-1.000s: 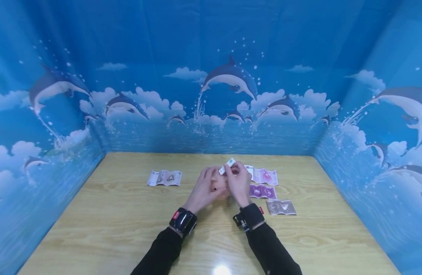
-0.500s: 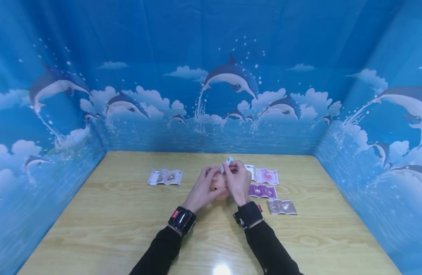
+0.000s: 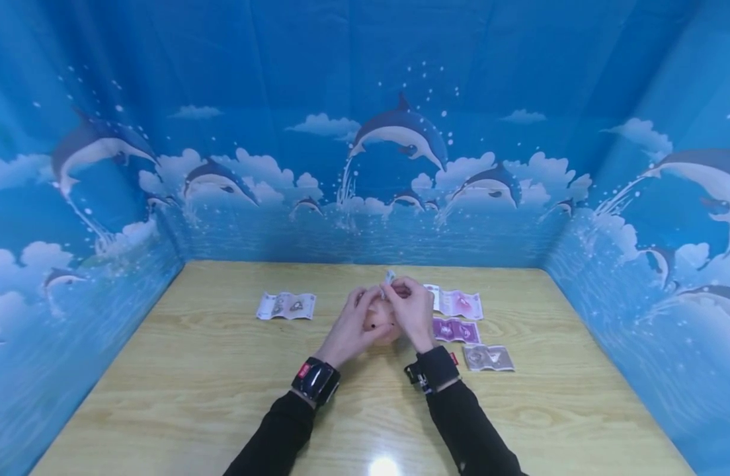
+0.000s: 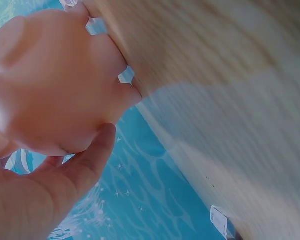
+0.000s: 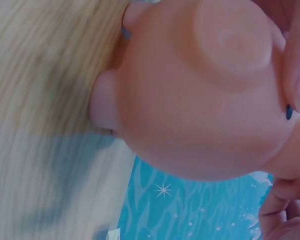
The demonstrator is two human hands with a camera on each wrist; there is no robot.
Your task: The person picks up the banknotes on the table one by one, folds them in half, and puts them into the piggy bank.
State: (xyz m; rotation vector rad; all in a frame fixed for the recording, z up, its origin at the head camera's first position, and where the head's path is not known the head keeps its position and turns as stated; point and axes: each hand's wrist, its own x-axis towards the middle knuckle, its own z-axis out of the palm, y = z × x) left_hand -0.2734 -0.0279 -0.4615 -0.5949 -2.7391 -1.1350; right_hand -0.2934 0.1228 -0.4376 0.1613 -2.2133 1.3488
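A peach-coloured piggy bank stands on the table between the two hands. Its rounded body and stubby feet fill much of both wrist views. The left hand grips it from the left, thumb across the front near the pig's eye. Over the pig's top, the right hand pinches a small folded banknote between thumb and fingertips. Only the note's pale upper end shows; its lower part is hidden by the fingers. In the right wrist view, curled right fingers are close beside the pig's ear.
One banknote lies left of the hands. To the right lie a pink-and-white note, a purple note and a grey-brown note. A dolphin-printed blue curtain borders the wooden table on three sides.
The folded banknote has shifted left and turned more upright over the piggy bank, and less of it shows above the right fingers. The left hand keeps its hold.
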